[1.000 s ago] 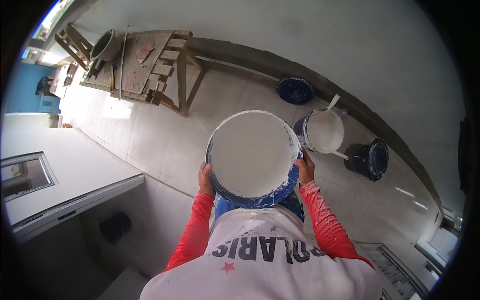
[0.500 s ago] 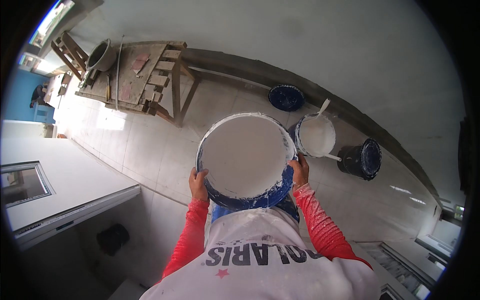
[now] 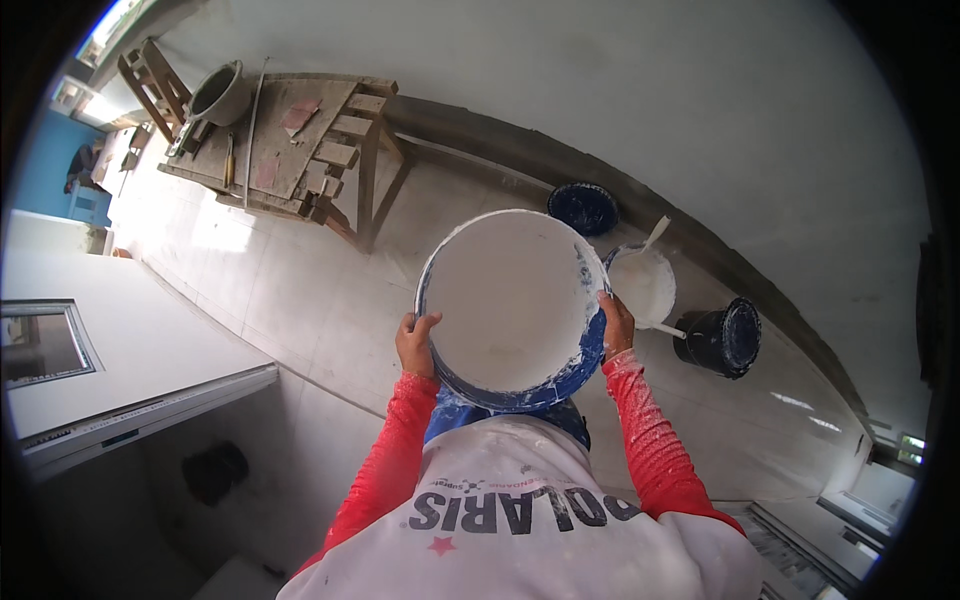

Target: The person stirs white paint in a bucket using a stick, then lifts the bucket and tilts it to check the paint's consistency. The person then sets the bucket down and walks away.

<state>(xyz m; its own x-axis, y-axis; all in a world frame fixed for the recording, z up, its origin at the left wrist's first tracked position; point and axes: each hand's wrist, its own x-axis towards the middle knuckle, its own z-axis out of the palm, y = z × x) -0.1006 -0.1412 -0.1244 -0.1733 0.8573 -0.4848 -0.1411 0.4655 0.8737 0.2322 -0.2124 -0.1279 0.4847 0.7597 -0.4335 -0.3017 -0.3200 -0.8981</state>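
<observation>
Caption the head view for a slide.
Left hand and right hand grip opposite sides of a round blue bucket of whitish material above a pale tiled floor.

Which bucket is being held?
The wide blue bucket of whitish mixture: left hand and right hand grip its sides. The smaller blue bucket with white sticks and the dark round bucket stand ungripped.

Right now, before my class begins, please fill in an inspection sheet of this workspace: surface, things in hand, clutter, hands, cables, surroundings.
Surface: pale tiled floor, shiny at left.
Things in hand: wide blue bucket holding smooth white material; rim smeared.
Clutter: smaller bucket with white contents, dark bucket, round blue lid-like disc, wooden bench bearing a gray tub.
Hands: left hand and right hand grip the wide bucket's opposite sides.
Cables: nothing seen.
Surroundings: pale wall ahead; another person far left.
</observation>
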